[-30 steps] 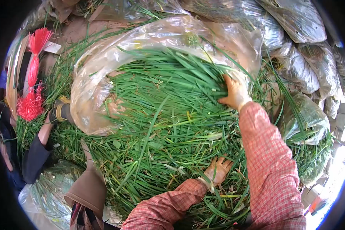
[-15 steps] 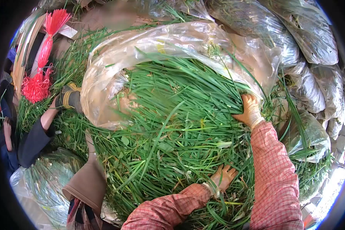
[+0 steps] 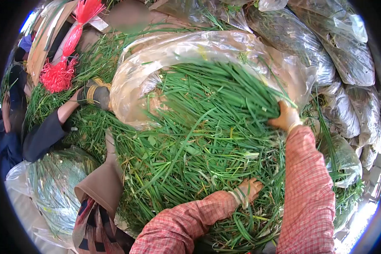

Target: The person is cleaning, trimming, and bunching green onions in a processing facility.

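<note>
A big heap of long green leaves [image 3: 199, 144] fills the middle, partly inside a large clear plastic bag [image 3: 173, 53]. My right hand [image 3: 285, 117], gloved, grips the leaves at the bag's right opening edge. Lower down, my left hand [image 3: 250, 188] lies among the leaves with its fingers partly buried; whether it grips them is hidden. Both my sleeves are red checked.
Another person's gloved hand [image 3: 95, 94] holds the bag's left edge, and a second gloved arm [image 3: 103, 178] of theirs reaches in from below left. Red string bundles [image 3: 65, 63] lie top left. Filled plastic bags [image 3: 338, 55] are stacked right; another bag [image 3: 55, 186] lies lower left.
My right hand has slid right and down along the bag's opening, dragging leaves with it. My left hand has stayed in the leaves. The view has shifted, moving the bag rightward.
</note>
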The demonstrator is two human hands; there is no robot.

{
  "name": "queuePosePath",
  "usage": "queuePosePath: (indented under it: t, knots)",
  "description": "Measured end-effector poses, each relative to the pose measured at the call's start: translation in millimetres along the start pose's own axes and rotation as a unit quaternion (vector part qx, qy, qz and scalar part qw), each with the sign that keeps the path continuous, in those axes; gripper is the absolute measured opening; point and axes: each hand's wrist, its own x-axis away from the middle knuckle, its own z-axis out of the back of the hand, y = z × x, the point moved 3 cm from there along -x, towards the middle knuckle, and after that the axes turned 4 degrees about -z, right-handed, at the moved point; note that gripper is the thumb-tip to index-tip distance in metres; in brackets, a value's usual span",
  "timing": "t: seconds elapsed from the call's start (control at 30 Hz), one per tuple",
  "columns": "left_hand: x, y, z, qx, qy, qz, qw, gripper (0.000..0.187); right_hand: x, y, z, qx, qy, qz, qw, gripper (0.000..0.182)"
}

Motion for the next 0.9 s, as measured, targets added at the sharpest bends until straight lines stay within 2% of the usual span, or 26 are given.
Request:
queuePosePath:
  t: [0.07,0.1,0.13,0.17,0.2,0.23,0.27,0.33,0.4,0.43,0.47,0.53,0.57,0.6,0.63,0.67,0.73,0.77,0.8,0.83,0.87,0.9]
  knots:
    - [-1,3,32,0.075,-0.042,-0.011,0.996,0.050,-11,-3,38,-0.006,0.014,0.077,0.997,0.064]
    - [5,2,44,0.182,0.022,0.053,0.982,0.043,-1,-13,60,-0.011,0.005,0.054,0.998,0.061]
    - [17,5,67,0.192,0.103,0.036,0.975,0.041,10,-26,77,-0.017,-0.004,0.029,0.999,0.058]
    - [31,3,76,0.391,0.194,0.076,0.897,0.042,20,-32,84,-0.028,-0.005,0.036,0.999,0.057]
    - [39,9,113,0.240,0.230,0.093,0.938,0.044,24,-24,72,-0.062,0.010,0.100,0.993,0.059]
    - [54,15,137,0.284,0.285,0.135,0.906,0.043,38,-27,61,-0.044,0.012,0.058,0.997,0.060]
    - [64,19,148,0.495,0.363,0.125,0.779,0.038,54,-34,48,-0.024,0.015,0.016,0.999,0.062]
    - [70,17,147,0.684,0.407,0.070,0.602,0.038,74,-43,16,0.014,0.069,0.059,0.996,0.058]
    - [55,11,129,0.732,0.399,0.064,0.548,0.041,95,-69,9,0.065,0.071,0.076,0.992,0.050]
    - [45,8,122,0.757,0.391,0.060,0.520,0.042,106,-81,5,0.061,0.084,0.087,0.991,0.040]
    - [39,8,124,0.793,0.343,0.012,0.504,0.039,118,-90,0,0.061,0.096,0.098,0.989,0.031]
    - [31,1,128,0.818,0.364,0.017,0.445,0.043,146,-105,-32,0.199,0.134,0.122,0.963,0.017]
    - [30,-9,116,0.843,0.353,0.026,0.406,0.040,156,-107,-46,0.212,0.138,0.113,0.961,0.013]
    - [32,-20,105,0.864,0.345,0.035,0.365,0.038,166,-109,-55,0.224,0.141,0.107,0.958,0.012]
    - [37,-19,104,0.870,0.343,0.078,0.346,0.036,178,-112,-54,0.239,0.101,0.123,0.958,0.018]
    - [43,-15,103,0.898,0.304,0.078,0.307,0.035,186,-111,-60,0.219,0.072,0.148,0.962,0.024]
    - [51,-20,103,0.911,0.255,0.110,0.306,0.035,194,-106,-34,0.021,0.064,0.270,0.961,0.026]
    - [41,-46,85,0.857,0.385,0.115,0.322,0.038,178,-96,-16,-0.072,-0.092,0.232,0.966,0.024]
    - [42,-37,99,0.844,0.398,0.071,0.353,0.041,166,-75,6,-0.210,0.019,0.188,0.959,0.022]
    - [43,-33,103,0.826,0.421,0.080,0.366,0.041,150,-50,21,-0.327,-0.001,0.065,0.943,0.018]
    - [42,-32,105,0.807,0.444,0.084,0.380,0.041,131,-30,38,-0.338,0.015,-0.006,0.941,0.014]
    - [41,-34,104,0.811,0.438,0.086,0.378,0.041,112,-9,41,-0.427,0.005,0.033,0.903,0.014]
